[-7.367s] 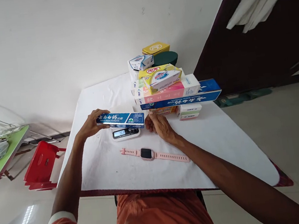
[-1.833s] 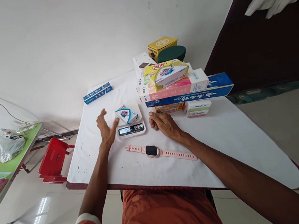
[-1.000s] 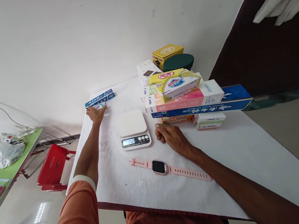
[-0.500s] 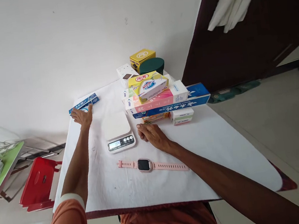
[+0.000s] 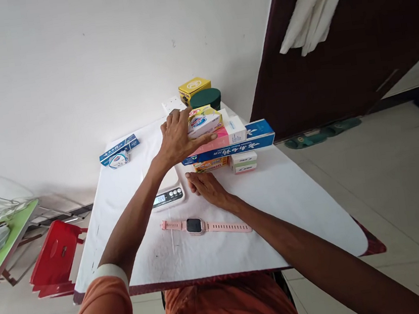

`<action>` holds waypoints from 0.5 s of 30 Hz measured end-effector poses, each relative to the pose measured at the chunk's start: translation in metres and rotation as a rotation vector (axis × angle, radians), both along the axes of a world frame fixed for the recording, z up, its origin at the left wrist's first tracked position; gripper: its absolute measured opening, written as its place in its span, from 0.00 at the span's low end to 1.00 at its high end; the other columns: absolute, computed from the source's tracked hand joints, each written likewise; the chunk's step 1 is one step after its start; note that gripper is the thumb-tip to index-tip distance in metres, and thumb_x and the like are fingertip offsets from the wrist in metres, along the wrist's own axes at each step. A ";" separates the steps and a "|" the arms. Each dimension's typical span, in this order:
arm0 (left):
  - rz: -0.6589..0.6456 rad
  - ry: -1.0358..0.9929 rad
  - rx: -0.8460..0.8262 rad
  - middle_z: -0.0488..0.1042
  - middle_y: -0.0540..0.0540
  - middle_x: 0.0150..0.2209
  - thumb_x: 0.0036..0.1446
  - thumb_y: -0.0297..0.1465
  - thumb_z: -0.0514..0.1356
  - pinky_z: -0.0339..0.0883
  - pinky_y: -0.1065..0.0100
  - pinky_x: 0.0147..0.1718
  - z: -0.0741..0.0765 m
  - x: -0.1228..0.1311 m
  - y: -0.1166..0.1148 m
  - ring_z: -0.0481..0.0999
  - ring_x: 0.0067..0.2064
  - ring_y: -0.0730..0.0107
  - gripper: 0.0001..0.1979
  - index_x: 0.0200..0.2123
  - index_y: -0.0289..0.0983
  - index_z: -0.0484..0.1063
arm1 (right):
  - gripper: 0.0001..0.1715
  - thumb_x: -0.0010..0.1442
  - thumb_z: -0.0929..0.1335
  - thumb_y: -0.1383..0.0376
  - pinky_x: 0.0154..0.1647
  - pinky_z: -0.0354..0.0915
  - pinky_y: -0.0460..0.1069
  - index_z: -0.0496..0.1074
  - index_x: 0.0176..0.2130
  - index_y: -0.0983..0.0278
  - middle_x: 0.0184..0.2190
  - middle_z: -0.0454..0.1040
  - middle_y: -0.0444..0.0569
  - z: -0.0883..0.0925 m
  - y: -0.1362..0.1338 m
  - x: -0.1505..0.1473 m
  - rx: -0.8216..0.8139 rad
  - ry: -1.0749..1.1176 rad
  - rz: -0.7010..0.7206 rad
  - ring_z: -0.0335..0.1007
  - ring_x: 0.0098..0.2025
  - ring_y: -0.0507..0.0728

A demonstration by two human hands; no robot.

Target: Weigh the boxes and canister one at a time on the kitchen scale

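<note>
Yellow-and-white soap box [image 5: 210,122] sits on top of the pile, a bit askew on the pink box [image 5: 223,136], w/ the long blue box [image 5: 231,149] lower down. L hand [image 5: 176,138] is at its left end, thumb & fingers spread wide; can't tell if they touch it, no firm hold shows. IMO best to pinch it across the narrow sides, thumb clear of the pink box, & go straight up so the pile doesn't slide. R hand [image 5: 207,188] is loosely curled on the table [image 5: 297,217] by the scale [image 5: 169,182], nothing visible in it. Hard to see: soap box's left end (behind fingers), scale's left side (under the forearm), white box [image 5: 171,103] mostly blocked, tiny print unreadable tbh.
</note>
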State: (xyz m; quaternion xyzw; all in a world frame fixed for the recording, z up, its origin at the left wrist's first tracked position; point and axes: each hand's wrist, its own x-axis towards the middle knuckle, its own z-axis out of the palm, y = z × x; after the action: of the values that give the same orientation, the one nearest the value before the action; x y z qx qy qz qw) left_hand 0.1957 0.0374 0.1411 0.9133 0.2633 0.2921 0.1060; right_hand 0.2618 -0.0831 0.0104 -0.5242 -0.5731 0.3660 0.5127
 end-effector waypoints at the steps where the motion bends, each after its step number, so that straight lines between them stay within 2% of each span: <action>1: 0.001 0.003 0.000 0.73 0.36 0.58 0.52 0.63 0.69 0.60 0.37 0.64 0.002 0.000 0.000 0.69 0.65 0.35 0.44 0.63 0.43 0.70 | 0.42 0.70 0.54 0.31 0.31 0.63 0.49 0.63 0.24 0.59 0.21 0.69 0.43 0.000 0.000 0.000 0.005 -0.010 0.002 0.65 0.23 0.52; 4: -0.008 -0.099 -0.061 0.76 0.37 0.56 0.59 0.63 0.64 0.64 0.39 0.63 0.012 -0.008 0.017 0.73 0.61 0.43 0.39 0.62 0.42 0.72 | 0.43 0.71 0.53 0.32 0.31 0.62 0.49 0.63 0.24 0.59 0.21 0.69 0.44 -0.001 0.002 0.001 0.019 -0.025 -0.004 0.65 0.24 0.52; 7: 0.039 -0.284 -0.153 0.77 0.37 0.54 0.68 0.59 0.56 0.70 0.46 0.59 0.022 -0.019 0.054 0.77 0.58 0.50 0.31 0.59 0.41 0.74 | 0.42 0.71 0.52 0.32 0.31 0.61 0.49 0.63 0.24 0.59 0.21 0.68 0.44 -0.001 0.002 0.000 0.015 -0.034 -0.002 0.64 0.25 0.53; 9: 0.099 -0.314 -0.202 0.78 0.35 0.53 0.67 0.56 0.60 0.74 0.49 0.55 0.023 -0.024 0.081 0.79 0.55 0.51 0.29 0.57 0.40 0.75 | 0.42 0.71 0.52 0.32 0.30 0.61 0.49 0.62 0.24 0.58 0.21 0.67 0.44 -0.002 0.002 0.000 0.014 -0.027 0.007 0.63 0.24 0.53; 12: 0.162 -0.205 -0.269 0.78 0.34 0.53 0.62 0.50 0.67 0.78 0.49 0.51 0.012 -0.024 0.103 0.81 0.51 0.51 0.26 0.55 0.39 0.76 | 0.40 0.72 0.53 0.33 0.29 0.61 0.49 0.62 0.25 0.58 0.21 0.65 0.43 -0.002 0.001 0.000 0.012 -0.005 0.019 0.62 0.24 0.53; 15: 0.176 -0.108 -0.316 0.78 0.34 0.54 0.60 0.49 0.69 0.79 0.48 0.50 -0.004 -0.025 0.097 0.82 0.51 0.49 0.24 0.53 0.41 0.78 | 0.40 0.73 0.53 0.35 0.29 0.61 0.49 0.62 0.25 0.58 0.21 0.66 0.43 -0.003 0.001 0.000 0.008 -0.002 0.016 0.62 0.24 0.53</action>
State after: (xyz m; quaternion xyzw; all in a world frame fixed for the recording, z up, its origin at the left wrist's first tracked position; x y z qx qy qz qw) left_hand 0.1707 0.1345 0.1366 0.8416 0.3787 0.3040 0.2363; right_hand 0.2619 -0.0819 0.0074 -0.5177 -0.5793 0.3672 0.5113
